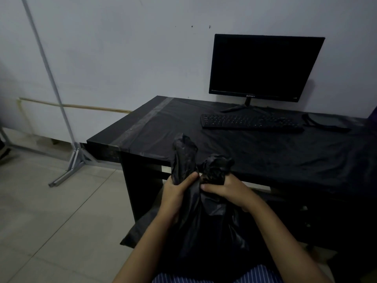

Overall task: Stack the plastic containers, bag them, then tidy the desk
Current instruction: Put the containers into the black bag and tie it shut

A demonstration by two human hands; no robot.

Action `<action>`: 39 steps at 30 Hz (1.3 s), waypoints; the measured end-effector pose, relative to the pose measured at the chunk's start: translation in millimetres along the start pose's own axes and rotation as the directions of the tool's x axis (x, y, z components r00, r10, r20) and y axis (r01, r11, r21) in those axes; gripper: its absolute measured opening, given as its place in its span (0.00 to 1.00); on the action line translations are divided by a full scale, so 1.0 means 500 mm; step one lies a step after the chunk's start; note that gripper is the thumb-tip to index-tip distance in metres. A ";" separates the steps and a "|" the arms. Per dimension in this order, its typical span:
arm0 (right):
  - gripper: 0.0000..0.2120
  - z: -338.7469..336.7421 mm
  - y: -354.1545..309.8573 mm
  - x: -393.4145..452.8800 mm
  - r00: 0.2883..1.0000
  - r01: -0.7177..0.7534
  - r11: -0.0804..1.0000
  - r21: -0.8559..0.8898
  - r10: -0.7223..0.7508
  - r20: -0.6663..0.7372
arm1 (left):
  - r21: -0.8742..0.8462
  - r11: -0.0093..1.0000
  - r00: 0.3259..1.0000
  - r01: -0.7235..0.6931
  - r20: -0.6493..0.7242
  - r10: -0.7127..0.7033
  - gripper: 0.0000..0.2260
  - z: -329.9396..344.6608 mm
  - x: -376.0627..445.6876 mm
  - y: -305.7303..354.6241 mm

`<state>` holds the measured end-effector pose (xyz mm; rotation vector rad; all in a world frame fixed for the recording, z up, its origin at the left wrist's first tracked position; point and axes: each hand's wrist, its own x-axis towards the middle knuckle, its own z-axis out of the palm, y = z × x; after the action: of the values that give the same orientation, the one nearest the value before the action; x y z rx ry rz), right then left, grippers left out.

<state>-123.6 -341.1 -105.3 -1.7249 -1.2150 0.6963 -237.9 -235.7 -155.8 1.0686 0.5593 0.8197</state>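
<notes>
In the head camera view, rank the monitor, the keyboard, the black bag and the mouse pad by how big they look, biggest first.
1. Black bag, though it is nearest the camera, so this is unsure.
2. Monitor.
3. Keyboard.
4. Mouse pad.

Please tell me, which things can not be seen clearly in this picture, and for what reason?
- Contents of the black bag, head view: opaque plastic hides whether containers are inside.
- Bag's top under the left hand and right hand: each grip covers it, so a knot cannot be told.
- Dark flat object at the desk's far right, head view: dim light, identity unclear.
- Keyboard legends: too small.
- Monitor logo: too small to read.
</notes>
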 end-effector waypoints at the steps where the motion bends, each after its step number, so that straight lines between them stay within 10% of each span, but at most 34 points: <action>1: 0.04 -0.003 -0.002 -0.005 1.000 0.004 0.995 0.104 -0.003 -0.006 | -0.034 0.999 0.999 0.033 0.009 -0.033 0.16 -0.001 -0.002 0.001; 6: 0.08 -0.031 0.012 -0.021 0.985 0.053 0.886 0.461 0.028 -0.168 | -0.162 0.979 0.989 0.121 -0.061 -0.133 0.11 -0.016 0.010 -0.016; 12: 0.42 -0.070 0.071 -0.062 0.994 0.049 0.999 0.011 -0.050 0.093 | -0.370 0.908 0.975 0.196 -0.023 -0.220 0.17 -0.022 0.016 -0.031; 17: 0.27 -0.017 0.098 -0.058 0.996 0.023 0.963 0.267 -0.001 -0.085 | -0.321 0.942 0.989 0.101 -0.070 -0.130 0.14 0.004 0.010 -0.040; 22: 0.31 0.012 0.091 -0.041 0.990 -0.095 0.609 0.787 0.140 0.012 | -0.059 0.997 0.998 0.049 -0.039 -0.052 0.20 0.001 -0.001 -0.040; 25: 0.20 0.032 0.100 -0.035 0.997 -0.006 0.672 0.740 0.062 -0.049 | 0.019 0.997 0.997 0.074 -0.025 -0.073 0.36 -0.008 -0.004 -0.054; 31: 0.21 0.051 0.113 -0.015 0.915 0.009 0.815 0.580 0.227 -0.333 | 0.107 0.986 0.990 0.129 0.040 -0.134 0.14 -0.012 -0.016 -0.054; 36: 0.15 0.049 0.104 -0.010 0.917 0.057 0.804 0.592 0.192 -0.349 | 0.624 0.757 0.973 -0.196 0.025 0.231 0.10 -0.021 -0.030 -0.076; 39: 0.16 0.052 0.115 -0.007 0.901 0.066 0.802 0.593 0.208 -0.381 | 0.595 0.767 0.966 -0.241 0.070 0.249 0.11 -0.024 -0.032 -0.090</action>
<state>-121.3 -342.5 -168.5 -1.2901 -0.5317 0.6110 -242.6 -253.0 -201.7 1.7562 0.7251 0.9001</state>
